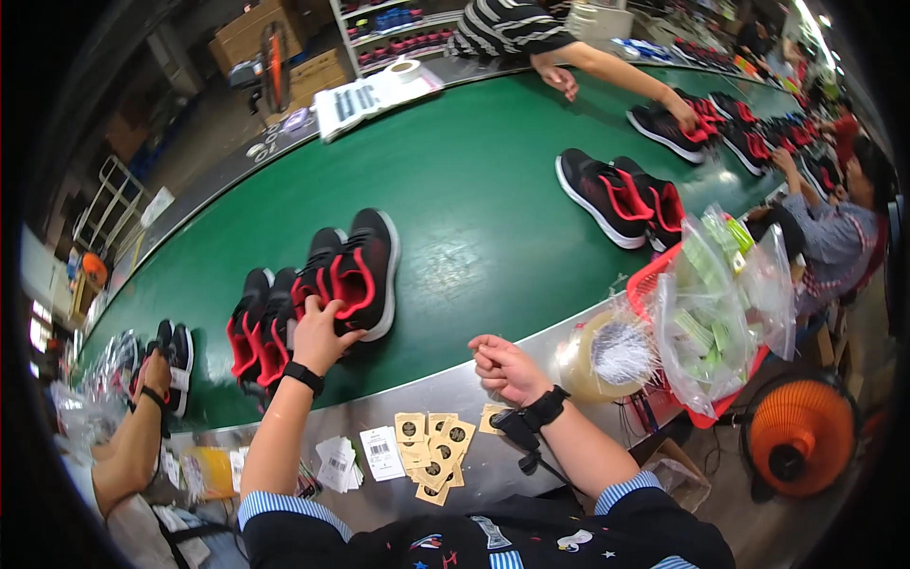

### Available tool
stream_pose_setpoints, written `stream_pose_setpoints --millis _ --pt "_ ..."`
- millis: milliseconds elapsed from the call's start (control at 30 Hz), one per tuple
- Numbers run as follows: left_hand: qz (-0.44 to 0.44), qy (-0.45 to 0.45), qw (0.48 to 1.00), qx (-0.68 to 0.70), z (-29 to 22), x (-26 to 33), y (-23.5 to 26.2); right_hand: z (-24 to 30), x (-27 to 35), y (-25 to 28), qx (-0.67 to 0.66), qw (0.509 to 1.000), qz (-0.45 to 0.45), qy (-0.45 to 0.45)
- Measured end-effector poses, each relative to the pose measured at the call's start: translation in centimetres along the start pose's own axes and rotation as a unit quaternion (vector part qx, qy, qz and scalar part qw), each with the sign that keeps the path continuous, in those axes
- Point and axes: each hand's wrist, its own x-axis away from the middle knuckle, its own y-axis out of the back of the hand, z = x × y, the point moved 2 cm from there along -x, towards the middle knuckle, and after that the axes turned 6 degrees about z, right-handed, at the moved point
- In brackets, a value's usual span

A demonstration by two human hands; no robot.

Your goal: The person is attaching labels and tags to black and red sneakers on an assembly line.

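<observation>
My left hand (322,336) has its fingers curled over the heel of a black sneaker with red lining (365,275), one of a pair standing side by side with white soles. Just left of it, another matching pair of sneakers (263,318) stands close against the first. My right hand (512,370) hovers over the near edge of the green belt, fingers loosely curled, with nothing visible in them. Below the hands, on the metal ledge, lie several tan square stickers (436,457), a white barcode label (382,453) and a small stack of white tags (336,463).
A roll of clear tape (607,353) holding white fasteners stands beside a red basket (654,270) with plastic bags. More sneakers (621,199) sit along the green belt (474,228). Across it a co-worker's arm (616,71) touches shoes; another person's hand (156,372) is at far left. An orange fan (801,431) stands right.
</observation>
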Motion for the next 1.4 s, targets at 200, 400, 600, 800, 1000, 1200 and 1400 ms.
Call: stream_pose_setpoints --millis 200,400,600,800,1000,1200,1400 --pt "0.033 -0.014 0.983 -0.181 -5.2 -1.2 2.3 -0.2 -0.1 0.4 -0.008 1.0 -0.02 0.005" --pt "-0.003 -0.3 0.954 0.026 -16.5 -6.7 3.2 -0.7 -0.9 -0.5 0.068 0.997 -0.041 -0.023" --pt "0.003 -0.491 0.856 0.16 -33.9 -14.3 -2.0 -1.3 -1.4 -0.2 0.097 0.995 -0.028 -0.005" --pt "0.02 -0.465 0.885 -0.003 -45.7 -16.3 -8.2 -5.2 -3.6 3.1 0.164 0.971 -0.011 0.176" --pt "0.042 -0.407 0.91 -0.066 -46.4 -17.2 -9.1 -3.2 -0.5 2.1 0.156 0.959 0.087 0.22" --pt "0.007 -0.444 0.896 -0.018 -42.7 -17.3 -9.2 -4.3 -3.1 3.6 0.01 0.993 -0.047 0.108" --pt "0.035 -0.398 0.915 -0.053 -31.7 -15.8 -6.7 -1.1 -1.3 0.3 0.054 0.998 -0.02 0.004"
